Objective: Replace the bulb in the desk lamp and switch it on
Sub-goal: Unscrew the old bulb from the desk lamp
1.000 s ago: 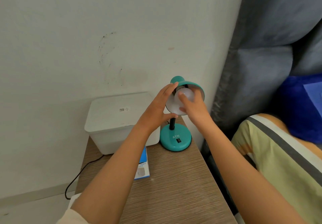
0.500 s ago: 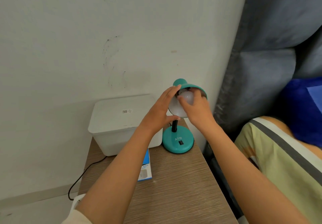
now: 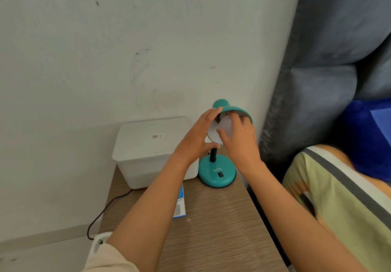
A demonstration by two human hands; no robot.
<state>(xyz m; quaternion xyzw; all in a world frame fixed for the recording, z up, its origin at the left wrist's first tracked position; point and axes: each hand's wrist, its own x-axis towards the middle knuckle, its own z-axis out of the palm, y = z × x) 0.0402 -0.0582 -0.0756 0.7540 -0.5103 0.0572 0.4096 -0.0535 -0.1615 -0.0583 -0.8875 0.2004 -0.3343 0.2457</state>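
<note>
Bulb (image 3: 224, 128) gripped by right hand (image 3: 240, 138) inside teal shade (image 3: 233, 109) at far right of surface (image 3: 215, 225); shade clasped by left hand (image 3: 195, 139); bulb best kept square to socket, turned gently, shade held steady

Lighting's soft and even, pretty much daylight-ish, nothing harsh. The wall (image 3: 105, 49) reads a flat pale grey-green with a dull shadow behind the white box (image 3: 148, 155). The bulb (image 3: 222, 130) isn't glowing, just a mild sheen on it. Faint glare on the surface (image 3: 222, 219) near its right edge. Wide-angle bend shows at the edges: the curtain (image 3: 306, 81) leans. The forearms at the bottom go soft and smeary.
</note>
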